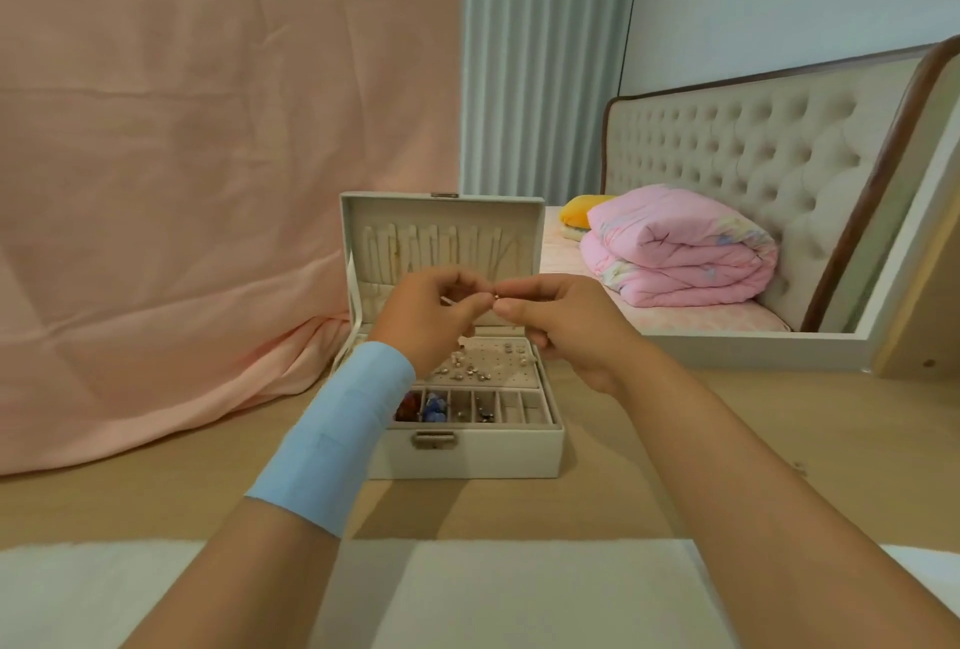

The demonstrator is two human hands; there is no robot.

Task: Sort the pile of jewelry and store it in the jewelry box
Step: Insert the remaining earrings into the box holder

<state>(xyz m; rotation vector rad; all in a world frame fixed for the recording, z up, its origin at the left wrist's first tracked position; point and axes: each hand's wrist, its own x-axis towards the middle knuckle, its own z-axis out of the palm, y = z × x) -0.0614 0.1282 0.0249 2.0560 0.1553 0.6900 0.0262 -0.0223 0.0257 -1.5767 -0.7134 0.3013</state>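
Box (467, 456) – pale, latched case, set open at the middle of the bench (156, 497); lid (441, 217) stood upright at the 12 o'clock side, thin chains hung inside it.

Tray contents – small studs (470, 370) are scattered on a perforated panel; a row of narrow compartments is placed along the 6 o'clock edge, with red and blue beads (423, 406) in those towards 7 o'clock.

Left hand (431, 321) – raised over the box, in front of the lid; fingers curled, thumb and forefinger closed on a tiny metal piece (496, 296). A blue band (337, 435) is wrapped round the wrist.

Right hand (566, 331) – raised at the same height, fingers curled; the same piece is pinched at the thumb and forefinger tips, so that the two hands meet. The kind of piece cannot be told: too small.

Surroundings – pink cloth (208, 154) is draped at 9 o'clock of the box; a folded pink quilt (680, 253) is seen at 2 o'clock; a white mat (519, 591) is laid at 6 o'clock, under the forearms.
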